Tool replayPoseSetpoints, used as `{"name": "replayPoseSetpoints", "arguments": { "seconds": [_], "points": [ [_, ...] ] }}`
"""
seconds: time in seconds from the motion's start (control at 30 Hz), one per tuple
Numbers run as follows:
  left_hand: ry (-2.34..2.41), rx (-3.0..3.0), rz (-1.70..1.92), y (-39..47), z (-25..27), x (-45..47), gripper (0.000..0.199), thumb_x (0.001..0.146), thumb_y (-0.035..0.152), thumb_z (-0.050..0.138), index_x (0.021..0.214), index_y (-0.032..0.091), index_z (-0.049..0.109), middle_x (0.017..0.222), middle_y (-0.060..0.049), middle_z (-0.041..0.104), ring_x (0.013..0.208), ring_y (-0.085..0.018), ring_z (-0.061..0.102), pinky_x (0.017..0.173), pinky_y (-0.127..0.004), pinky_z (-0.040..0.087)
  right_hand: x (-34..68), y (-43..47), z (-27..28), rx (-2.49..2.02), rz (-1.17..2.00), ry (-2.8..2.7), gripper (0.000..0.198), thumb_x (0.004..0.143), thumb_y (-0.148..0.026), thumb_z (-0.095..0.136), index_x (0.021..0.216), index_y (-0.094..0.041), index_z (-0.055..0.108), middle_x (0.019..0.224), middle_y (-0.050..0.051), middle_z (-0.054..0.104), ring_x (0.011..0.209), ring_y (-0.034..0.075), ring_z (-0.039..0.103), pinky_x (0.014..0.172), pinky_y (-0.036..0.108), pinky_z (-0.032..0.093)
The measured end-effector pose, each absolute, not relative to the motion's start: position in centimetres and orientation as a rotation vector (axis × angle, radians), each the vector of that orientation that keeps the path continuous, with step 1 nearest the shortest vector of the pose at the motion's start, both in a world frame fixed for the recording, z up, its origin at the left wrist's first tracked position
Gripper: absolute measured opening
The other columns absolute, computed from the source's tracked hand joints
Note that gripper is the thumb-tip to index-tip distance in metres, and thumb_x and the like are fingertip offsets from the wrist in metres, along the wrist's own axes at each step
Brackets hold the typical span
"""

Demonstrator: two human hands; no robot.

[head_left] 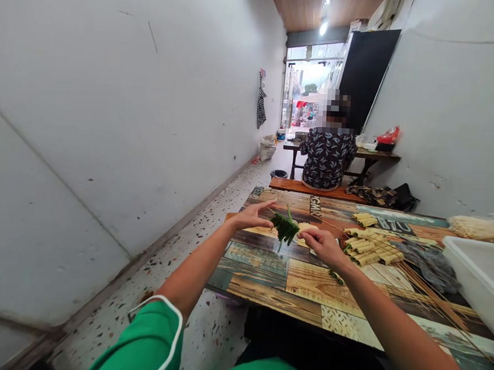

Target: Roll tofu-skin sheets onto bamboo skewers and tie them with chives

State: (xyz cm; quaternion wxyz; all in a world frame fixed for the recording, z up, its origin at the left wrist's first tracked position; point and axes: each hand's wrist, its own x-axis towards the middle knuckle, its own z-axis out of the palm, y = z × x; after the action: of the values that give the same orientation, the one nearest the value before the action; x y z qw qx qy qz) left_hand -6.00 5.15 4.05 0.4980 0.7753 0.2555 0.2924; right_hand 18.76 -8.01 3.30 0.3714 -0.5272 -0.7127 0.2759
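A bunch of dark green leaves (285, 228) hangs in the air above the table, between my two hands. My right hand (324, 247) pinches it at its right end with thumb and forefinger. On the other side, my left hand (251, 215) has its fingers stretched out and apart, the thumb close to the leaves; whether it touches them I cannot tell. Pale yellow rolls on skewers (365, 247) lie in a pile right of my right hand, with a smaller group of rolls (365, 219) behind. Some greens (336, 276) lie partly hidden by my right forearm.
Loose thin sticks (431, 297) spread over the patterned wooden table (259, 263). A grey plastic bag (427, 266) and a white tub (470, 274) stand at the right. Beyond a bench (284, 184), another person (328, 156) sits facing away at a second table. A wall runs along the left.
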Motion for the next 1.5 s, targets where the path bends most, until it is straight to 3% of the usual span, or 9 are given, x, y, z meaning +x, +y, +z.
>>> {"name": "replayPoseSetpoints", "arguments": {
  "seconds": [0.13, 0.2, 0.33, 0.47, 0.67, 0.77, 0.9, 1.03, 1.5],
  "points": [
    [0.447, 1.728, 0.53, 1.4, 4.1, -5.0, 0.089, 0.054, 0.04, 0.091, 0.134, 0.017, 0.057, 0.136, -0.015, 0.058, 0.131, -0.033, 0.048, 0.114, -0.046, 0.03, 18.9, -10.6, 5.2, -1.312, 0.85, -1.871, 0.044, 0.088, -0.054, 0.047, 0.084, -0.016, 0.068, 0.056, -0.003, 0.042, 0.053, 0.01, 0.034, 0.05, 0.024, 0.026],
    [0.328, 1.54, 0.47, -1.1, 4.3, -4.0, 0.088, 0.061, 0.047, 0.086, 0.137, 0.017, 0.053, 0.133, -0.017, 0.06, 0.125, -0.033, 0.053, 0.111, -0.048, 0.033, 18.8, -11.7, 6.2, -1.285, 0.84, -1.923, 0.044, 0.09, -0.055, 0.047, 0.082, -0.016, 0.068, 0.059, -0.001, 0.048, 0.055, 0.011, 0.04, 0.053, 0.024, 0.03],
    [0.118, 1.089, 0.329, -5.5, 3.9, -2.5, 0.089, 0.071, 0.056, 0.076, 0.145, 0.02, 0.041, 0.123, -0.017, 0.065, 0.108, -0.032, 0.064, 0.097, -0.051, 0.043, 18.9, -13.9, 7.1, -1.264, 0.697, -2.05, 0.044, 0.096, -0.05, 0.042, 0.076, -0.017, 0.064, 0.069, 0.002, 0.061, 0.064, 0.012, 0.052, 0.06, 0.024, 0.038],
    [0.038, 0.962, 0.187, -8.5, 3.2, -1.9, 0.083, 0.072, 0.05, 0.078, 0.141, 0.021, 0.043, 0.106, -0.013, 0.069, 0.082, -0.023, 0.068, 0.077, -0.038, 0.05, 19.5, -16.2, 6.5, -1.276, 0.562, -2.124, 0.043, 0.099, -0.045, 0.04, 0.074, -0.018, 0.062, 0.065, 0.001, 0.061, 0.059, 0.011, 0.052, 0.058, 0.022, 0.039],
    [0.1, 0.86, 0.225, -12.8, 3.7, -2.5, 0.036, 0.078, 0.042, 0.076, 0.094, 0.012, 0.063, 0.075, 0.0, 0.054, 0.055, -0.005, 0.044, 0.057, -0.022, 0.037, 19.3, -19.8, 6.0, -1.232, 0.285, -2.192, 0.033, 0.1, -0.033, 0.043, 0.077, -0.018, 0.061, 0.064, -0.001, 0.06, 0.056, 0.009, 0.054, 0.055, 0.02, 0.039],
    [0.086, 0.831, 0.243, -14.9, 4.4, -3.2, 0.035, 0.081, 0.044, 0.072, 0.082, 0.011, 0.06, 0.069, 0.003, 0.045, 0.051, -0.003, 0.036, 0.053, -0.022, 0.029, 18.9, -21.4, 6.2, -1.123, 0.191, -2.208, 0.026, 0.1, -0.025, 0.044, 0.082, -0.019, 0.061, 0.067, -0.001, 0.062, 0.059, 0.008, 0.057, 0.058, 0.019, 0.041],
    [0.076, 0.803, 0.214, -16.6, 5.1, -4.0, 0.033, 0.082, 0.043, 0.072, 0.093, 0.014, 0.061, 0.065, 0.006, 0.038, 0.048, -0.003, 0.028, 0.051, -0.023, 0.02, 18.5, -23.1, 6.4, -0.98, 0.095, -2.223, 0.014, 0.099, -0.02, 0.046, 0.099, -0.02, 0.061, 0.072, -0.001, 0.066, 0.061, 0.009, 0.06, 0.061, 0.018, 0.044],
    [0.085, 0.81, 0.172, -17.2, 5.5, -4.3, 0.04, 0.08, 0.044, 0.074, 0.105, 0.015, 0.062, 0.061, 0.008, 0.034, 0.046, -0.002, 0.024, 0.05, -0.022, 0.019, 18.5, -23.9, 6.2, -0.892, 0.034, -2.223, 0.02, 0.098, -0.017, 0.045, 0.113, -0.02, 0.059, 0.072, -0.001, 0.067, 0.059, 0.009, 0.061, 0.059, 0.018, 0.045],
    [0.181, 0.963, 0.161, -17.3, 6.9, -6.0, 0.051, 0.083, 0.051, 0.07, 0.117, 0.014, 0.062, 0.062, 0.006, 0.043, 0.046, -0.003, 0.031, 0.047, -0.02, 0.026, 18.7, -25.7, 3.8, -1.026, 0.022, -2.245, 0.024, 0.097, -0.021, 0.044, 0.099, -0.025, 0.068, 0.058, -0.001, 0.061, 0.049, 0.012, 0.054, 0.052, 0.024, 0.044]
  ]
}}
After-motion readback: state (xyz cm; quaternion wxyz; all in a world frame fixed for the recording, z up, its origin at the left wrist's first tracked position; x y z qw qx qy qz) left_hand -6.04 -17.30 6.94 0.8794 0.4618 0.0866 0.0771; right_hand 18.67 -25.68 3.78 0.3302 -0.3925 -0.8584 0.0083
